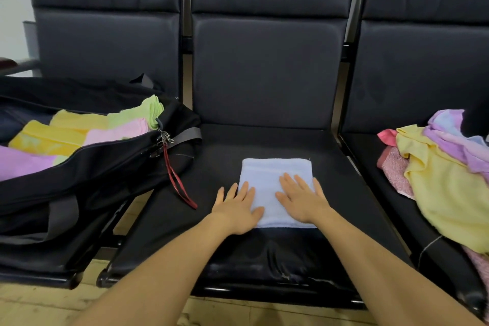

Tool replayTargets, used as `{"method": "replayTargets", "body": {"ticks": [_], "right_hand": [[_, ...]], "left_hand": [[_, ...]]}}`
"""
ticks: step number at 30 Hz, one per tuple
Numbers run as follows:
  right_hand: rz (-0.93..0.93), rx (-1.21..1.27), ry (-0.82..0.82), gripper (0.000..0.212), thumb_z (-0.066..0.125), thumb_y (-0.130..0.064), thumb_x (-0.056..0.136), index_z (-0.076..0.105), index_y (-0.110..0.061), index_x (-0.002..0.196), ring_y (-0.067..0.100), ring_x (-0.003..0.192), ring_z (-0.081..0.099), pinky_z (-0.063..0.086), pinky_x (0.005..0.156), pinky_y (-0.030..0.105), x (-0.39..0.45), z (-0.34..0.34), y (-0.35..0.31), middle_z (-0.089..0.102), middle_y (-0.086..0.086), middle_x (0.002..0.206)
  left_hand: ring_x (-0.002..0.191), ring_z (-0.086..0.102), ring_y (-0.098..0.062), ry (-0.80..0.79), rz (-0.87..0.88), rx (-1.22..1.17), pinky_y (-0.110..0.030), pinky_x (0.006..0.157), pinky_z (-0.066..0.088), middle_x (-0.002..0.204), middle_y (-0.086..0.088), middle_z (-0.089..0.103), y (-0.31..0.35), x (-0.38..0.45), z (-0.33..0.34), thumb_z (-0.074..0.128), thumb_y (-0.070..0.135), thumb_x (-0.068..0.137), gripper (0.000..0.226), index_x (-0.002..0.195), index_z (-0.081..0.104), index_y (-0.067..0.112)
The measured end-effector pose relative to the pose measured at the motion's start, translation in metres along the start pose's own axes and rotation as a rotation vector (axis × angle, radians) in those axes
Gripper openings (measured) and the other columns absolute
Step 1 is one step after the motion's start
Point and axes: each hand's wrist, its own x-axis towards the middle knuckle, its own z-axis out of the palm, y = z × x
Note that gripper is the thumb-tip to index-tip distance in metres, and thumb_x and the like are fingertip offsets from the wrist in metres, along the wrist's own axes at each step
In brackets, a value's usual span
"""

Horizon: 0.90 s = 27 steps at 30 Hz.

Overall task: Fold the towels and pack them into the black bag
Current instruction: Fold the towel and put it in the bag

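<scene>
So there's a folded pale blue towel [275, 188] lying flat on the middle black seat [264, 140], toward the front edge. The left hand [236, 209] rests flat on the towel's left edge, fingers straight and a bit spread, partly over the seat. The right hand [301, 200] lies flat on the towel's right half, fingers straight and fanned out too. Neither is pinching anything. The black bag [100, 167] sits unzipped on the left seat, with folded yellow, pink, green and purple towels [79, 135] inside. A red strap [177, 182] hangs off its zipper pull onto the middle seat. A messy pile of unfolded towels [444, 185] covers the right seat.
</scene>
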Motion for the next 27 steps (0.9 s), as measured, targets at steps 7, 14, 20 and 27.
{"method": "replayTargets", "body": {"ticks": [7,14,20,27], "right_hand": [[0.090,-0.035,0.122,0.061,0.007,-0.053,0.100,-0.006,-0.026,0.154,0.017,0.147,-0.017,-0.018,0.113,0.048,0.002,0.004,0.004,-0.013,-0.007,0.161],[-0.318,0.243,0.263,0.050,0.035,-0.057,0.094,0.045,-0.030,0.135,0.012,0.132,0.032,0.015,0.111,0.028,-0.039,0.001,0.014,0.039,-0.012,0.144],[-0.397,0.265,0.206,0.022,0.058,-0.048,0.090,0.054,-0.030,0.102,0.009,0.095,0.050,0.037,0.087,0.026,-0.057,0.003,0.020,0.055,-0.014,0.103],[-0.331,0.098,0.286,0.021,0.052,-0.039,0.096,0.064,-0.028,0.109,0.009,0.112,0.041,0.012,0.085,0.021,-0.053,-0.003,0.017,0.054,-0.014,0.115]], "left_hand": [[0.147,-0.014,-0.021,-0.021,0.025,-0.038,-0.047,0.114,-0.014,0.159,0.006,-0.019,-0.002,0.005,-0.001,0.012,0.055,0.099,0.065,0.152,-0.010,0.026],[0.134,0.025,-0.018,0.327,0.245,-0.087,-0.032,0.111,0.013,0.145,0.004,0.035,-0.012,-0.012,-0.004,0.038,0.048,0.098,0.045,0.136,0.045,0.024],[0.105,0.044,-0.015,0.251,0.344,-0.170,-0.029,0.092,0.035,0.113,0.006,0.055,-0.007,-0.024,-0.005,0.049,0.041,0.096,0.025,0.108,0.060,0.022],[0.102,0.051,-0.016,0.275,0.311,-0.043,-0.031,0.094,0.032,0.113,0.007,0.059,-0.005,-0.026,-0.004,0.038,0.049,0.098,0.036,0.106,0.062,0.023]]}}
